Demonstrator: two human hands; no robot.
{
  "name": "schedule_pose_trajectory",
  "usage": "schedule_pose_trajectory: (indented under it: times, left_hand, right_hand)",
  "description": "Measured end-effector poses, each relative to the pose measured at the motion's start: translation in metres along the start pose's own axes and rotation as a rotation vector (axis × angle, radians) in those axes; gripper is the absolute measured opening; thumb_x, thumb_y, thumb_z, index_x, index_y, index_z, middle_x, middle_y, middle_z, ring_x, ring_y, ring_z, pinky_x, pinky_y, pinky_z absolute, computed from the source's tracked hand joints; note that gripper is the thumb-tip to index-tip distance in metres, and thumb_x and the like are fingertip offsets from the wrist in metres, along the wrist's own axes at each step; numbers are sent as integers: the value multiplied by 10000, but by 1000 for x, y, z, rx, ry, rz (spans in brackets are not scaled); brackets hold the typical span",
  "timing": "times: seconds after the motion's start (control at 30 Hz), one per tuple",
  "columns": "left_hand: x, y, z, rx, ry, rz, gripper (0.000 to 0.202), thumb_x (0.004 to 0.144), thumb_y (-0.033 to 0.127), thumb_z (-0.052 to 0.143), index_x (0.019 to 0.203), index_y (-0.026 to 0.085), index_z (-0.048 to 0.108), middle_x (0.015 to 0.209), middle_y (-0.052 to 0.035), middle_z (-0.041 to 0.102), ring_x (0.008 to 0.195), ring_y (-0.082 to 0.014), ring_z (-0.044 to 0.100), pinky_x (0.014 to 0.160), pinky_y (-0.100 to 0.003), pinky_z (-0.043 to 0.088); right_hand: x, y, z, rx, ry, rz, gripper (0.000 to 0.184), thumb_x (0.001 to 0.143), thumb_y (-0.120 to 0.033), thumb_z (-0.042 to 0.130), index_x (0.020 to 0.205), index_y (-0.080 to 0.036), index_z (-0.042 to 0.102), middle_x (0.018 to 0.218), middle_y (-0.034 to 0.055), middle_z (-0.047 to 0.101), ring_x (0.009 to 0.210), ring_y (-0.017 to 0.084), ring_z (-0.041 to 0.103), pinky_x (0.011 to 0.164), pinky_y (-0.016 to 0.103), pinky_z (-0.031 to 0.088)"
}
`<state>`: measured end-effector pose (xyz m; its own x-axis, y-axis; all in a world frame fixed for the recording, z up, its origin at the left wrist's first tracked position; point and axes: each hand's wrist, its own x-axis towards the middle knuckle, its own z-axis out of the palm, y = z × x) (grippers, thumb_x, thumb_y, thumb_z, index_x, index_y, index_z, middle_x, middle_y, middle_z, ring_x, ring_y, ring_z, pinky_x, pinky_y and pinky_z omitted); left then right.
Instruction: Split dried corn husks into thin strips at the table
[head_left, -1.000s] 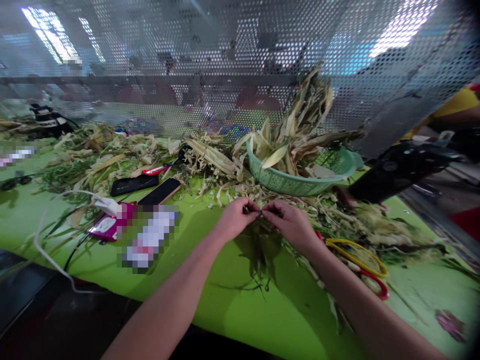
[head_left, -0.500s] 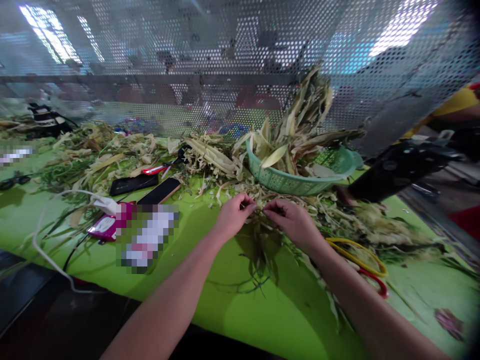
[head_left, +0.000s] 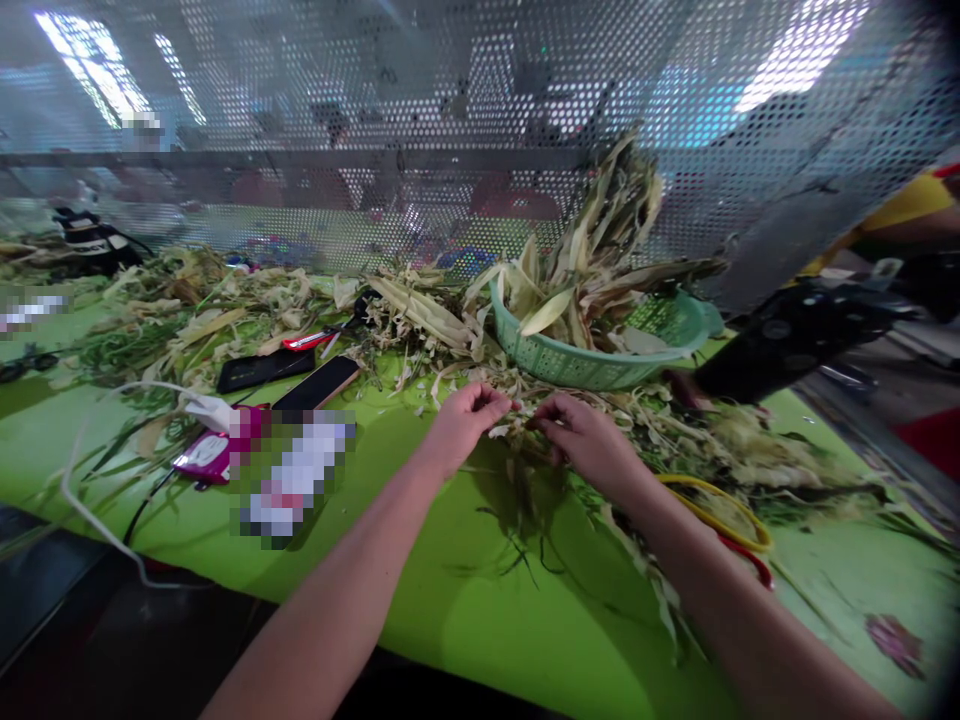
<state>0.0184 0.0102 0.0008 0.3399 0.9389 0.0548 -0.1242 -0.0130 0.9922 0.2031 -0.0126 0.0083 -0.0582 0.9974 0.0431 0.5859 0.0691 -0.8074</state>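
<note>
My left hand (head_left: 466,425) and my right hand (head_left: 586,440) are close together over the green table (head_left: 480,620), just in front of a green plastic basket (head_left: 592,365). Both pinch thin strips of dried corn husk (head_left: 525,412) stretched between their fingertips. A dark tuft of husk strands (head_left: 525,500) hangs and lies below the hands. Loose husk scraps (head_left: 720,440) lie all around them.
The basket holds upright dried husks (head_left: 600,250). Yellow and red handled scissors (head_left: 731,525) lie under my right forearm. Two phones (head_left: 296,380), red scissors (head_left: 319,338), a pink device with white cable (head_left: 206,455) lie left. A perforated metal screen (head_left: 420,120) backs the table.
Both hands have shifted slightly away from me toward the basket, and the fingertips have drawn a little apart on the husk strip. The hanging tuft has shifted a bit.
</note>
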Motion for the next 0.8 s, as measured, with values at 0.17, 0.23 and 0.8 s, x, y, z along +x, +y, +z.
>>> schedule_pose_trajectory:
  times: [0.17, 0.23, 0.8]
  left_hand:
    - [-2, 4, 3, -167, -52, 4, 231, 812, 352, 629, 790, 148, 521, 868, -35, 675, 553, -55, 371, 544, -217, 321]
    - [-2, 5, 3, -174, -39, -1, 222, 812, 336, 629, 786, 149, 512, 834, -33, 669, 537, -52, 370, 528, -217, 320]
    - [5, 0, -6, -58, 93, 13, 228, 793, 354, 638, 780, 151, 533, 704, 3, 598, 570, -76, 513, 587, -232, 426]
  right_hand:
    - [3, 6, 2, 188, -21, 43, 128, 761, -339, 577, 780, -218, 540, 599, -23, 592, 489, 154, 561, 483, 272, 424]
    - [3, 7, 1, 166, -7, 6, 141, 759, -335, 587, 812, -204, 581, 618, -22, 580, 520, 141, 530, 499, 261, 412]
    - [-2, -12, -1, 305, 20, 19, 223, 700, -356, 689, 821, -169, 699, 729, 20, 649, 686, 162, 553, 633, 281, 417]
